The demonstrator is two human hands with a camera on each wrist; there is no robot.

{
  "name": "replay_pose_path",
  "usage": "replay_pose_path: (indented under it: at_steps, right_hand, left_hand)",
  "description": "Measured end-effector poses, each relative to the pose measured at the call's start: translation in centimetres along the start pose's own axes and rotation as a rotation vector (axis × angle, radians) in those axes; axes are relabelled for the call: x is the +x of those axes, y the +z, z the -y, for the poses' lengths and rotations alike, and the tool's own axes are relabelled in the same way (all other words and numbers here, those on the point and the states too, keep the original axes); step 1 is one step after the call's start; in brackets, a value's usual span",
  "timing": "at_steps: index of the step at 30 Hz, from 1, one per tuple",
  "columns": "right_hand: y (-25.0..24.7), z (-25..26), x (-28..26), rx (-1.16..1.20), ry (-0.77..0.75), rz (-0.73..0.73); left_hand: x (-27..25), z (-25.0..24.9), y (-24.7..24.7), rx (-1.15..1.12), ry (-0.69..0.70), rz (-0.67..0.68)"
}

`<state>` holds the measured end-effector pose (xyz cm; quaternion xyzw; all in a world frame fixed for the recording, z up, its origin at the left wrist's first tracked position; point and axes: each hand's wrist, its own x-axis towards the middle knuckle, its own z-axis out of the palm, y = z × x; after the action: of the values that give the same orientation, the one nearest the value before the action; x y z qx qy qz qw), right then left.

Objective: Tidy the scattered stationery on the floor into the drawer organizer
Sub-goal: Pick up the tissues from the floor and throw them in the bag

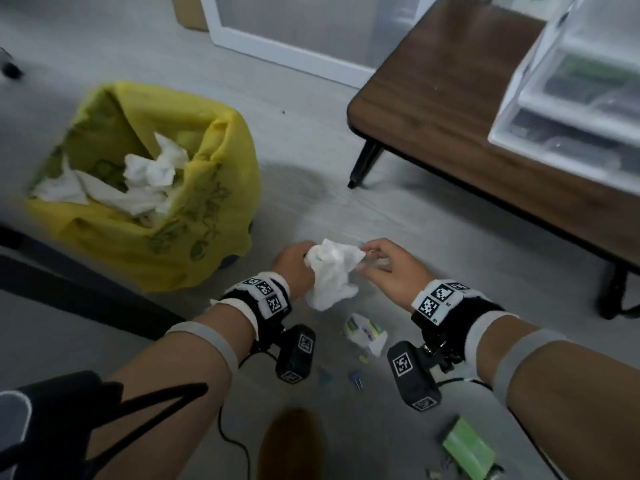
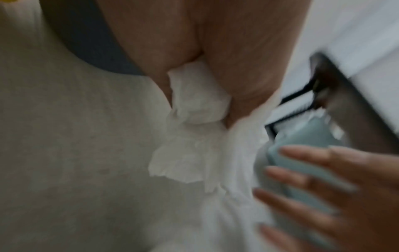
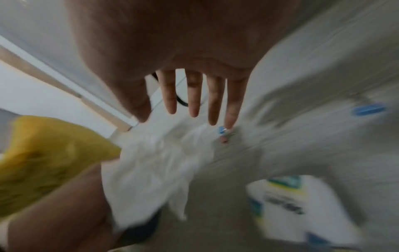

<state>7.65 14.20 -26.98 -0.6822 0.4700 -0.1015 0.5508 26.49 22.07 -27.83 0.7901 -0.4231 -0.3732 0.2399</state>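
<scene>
- My left hand [image 1: 294, 263] is curled round a crumpled white tissue [image 1: 330, 275]; the left wrist view shows it bunched between my thumb and fingers, its loose end hanging free.
- My right hand [image 1: 391, 268] is beside the wad. The right wrist view shows its fingers [image 3: 194, 98] straight and slightly spread, holding nothing, tips near a small blue pin [image 3: 221, 130] on the floor. Whether they touch it, I cannot tell.
- I judge this step to be clearing rubbish, not stationery: the yellow-lined bin [image 1: 207, 216] stands near on my left, already holding crumpled tissues.
- Stationery still lies on the grey floor [image 1: 311, 209]: a small white printed box [image 1: 367, 332] just below my hands, a few small blue and yellow clips [image 1: 356, 375] near it, and a green packet [image 1: 469, 448] closer to me with tiny bits beside it.
- The drawer organizer [image 1: 568, 98] sits on the low wooden table [image 1: 433, 98] to my right, well apart from the scatter. Its translucent drawers show dark contents I cannot identify.
- So I reckon the tidying is far from finished: every floor item in view still has to be gathered and carried across to the drawers.
</scene>
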Motion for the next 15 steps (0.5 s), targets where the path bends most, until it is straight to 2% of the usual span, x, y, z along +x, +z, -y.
replay_pose_path:
  at_steps: [3, 5, 8, 10, 12, 15]
  right_hand:
    - [1.8, 5.9, 0.1, 0.077, -0.133, 0.107]
    - [2.5, 9.4, 0.0, 0.136, -0.187, 0.044]
    - [2.3, 14.7, 0.5, 0.103, -0.319, -0.117]
    - [2.2, 18.6, 0.8, 0.077, -0.409, -0.147]
    - [2.9, 22.7, 1.4, 0.048, -0.482, -0.199]
    - [5.6, 27.7, 2.6, -0.04, -0.614, -0.265]
  left_hand:
    - [-0.9, -5.0, -4.1, -0.314, 0.093, -0.032]
    - [-1.8, -7.7, -6.9, -0.521, 0.146, -0.005]
    - [-3.5, -9.5, -11.4, -0.624, 0.226, -0.036]
    - [-4.7, -9.1, -14.2, -0.709, 0.164, -0.196]
    - [-6.2, -7.5, -16.8, -0.784, 0.079, -0.428]
    - [-8.6, -4.2, -19.9, -0.704, 0.038, -0.763]
